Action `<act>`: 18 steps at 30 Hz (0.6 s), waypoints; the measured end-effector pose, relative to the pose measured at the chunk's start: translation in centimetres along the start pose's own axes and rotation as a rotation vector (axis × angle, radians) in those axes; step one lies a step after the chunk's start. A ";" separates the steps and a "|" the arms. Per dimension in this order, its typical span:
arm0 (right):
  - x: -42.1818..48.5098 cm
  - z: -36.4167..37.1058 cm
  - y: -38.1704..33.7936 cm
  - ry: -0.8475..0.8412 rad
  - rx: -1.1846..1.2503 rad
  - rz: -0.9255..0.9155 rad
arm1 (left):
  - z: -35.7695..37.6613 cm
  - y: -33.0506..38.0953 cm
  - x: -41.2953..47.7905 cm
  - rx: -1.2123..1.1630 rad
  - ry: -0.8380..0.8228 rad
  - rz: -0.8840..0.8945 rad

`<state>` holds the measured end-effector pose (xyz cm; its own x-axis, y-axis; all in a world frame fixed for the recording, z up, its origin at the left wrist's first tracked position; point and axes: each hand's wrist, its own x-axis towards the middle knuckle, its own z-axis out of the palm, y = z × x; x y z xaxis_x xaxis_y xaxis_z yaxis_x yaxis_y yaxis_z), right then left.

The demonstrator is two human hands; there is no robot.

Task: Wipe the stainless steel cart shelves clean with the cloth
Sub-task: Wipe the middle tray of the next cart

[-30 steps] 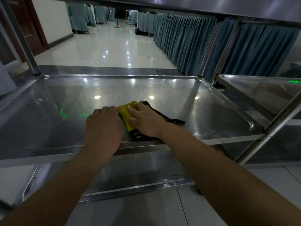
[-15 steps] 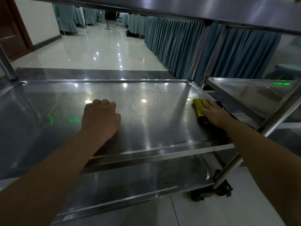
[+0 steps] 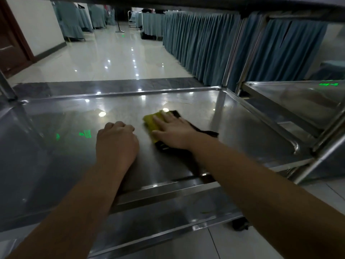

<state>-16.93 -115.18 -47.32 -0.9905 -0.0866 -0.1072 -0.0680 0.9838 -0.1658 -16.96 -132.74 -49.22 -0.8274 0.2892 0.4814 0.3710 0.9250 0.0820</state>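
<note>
The middle shelf point(image 3: 242, 131) of the stainless steel cart fills the view, shiny and rimmed. A yellow and black cloth point(image 3: 152, 122) lies on it near the centre. My right hand point(image 3: 173, 131) presses flat on the cloth with straight fingers. My left hand point(image 3: 116, 144) rests on the bare shelf just left of the cloth, its fingers curled under and holding nothing. A lower shelf point(image 3: 168, 219) shows beneath the front rim.
A top shelf point(image 3: 205, 2) hangs overhead. A second steel cart point(image 3: 298, 98) stands to the right, its posts close to this cart's right corner. Teal skirted tables point(image 3: 196, 43) line the glossy tiled floor point(image 3: 115, 58) beyond. A dark caster point(image 3: 239, 224) sits below.
My right hand slid the cloth from the centre out to the shelf's right edge and back to the centre. My left hand stayed in place on the shelf.
</note>
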 end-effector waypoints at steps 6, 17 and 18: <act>0.8 0.1 0.0 -0.018 0.025 -0.142 | -0.2 -0.3 0.0 -0.016 -0.065 -0.041; -2.6 -4.0 20.3 0.108 0.028 0.505 | -0.2 0.4 0.0 -0.027 -0.085 -0.098; -2.6 -4.0 20.5 0.116 0.036 0.533 | -0.2 0.5 0.0 -0.026 -0.099 -0.108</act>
<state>-16.21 -94.20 -46.48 -0.8934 0.4427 -0.0768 0.4493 0.8804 -0.1519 -16.69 -132.30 -49.00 -0.9004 0.2121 0.3798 0.2869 0.9458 0.1520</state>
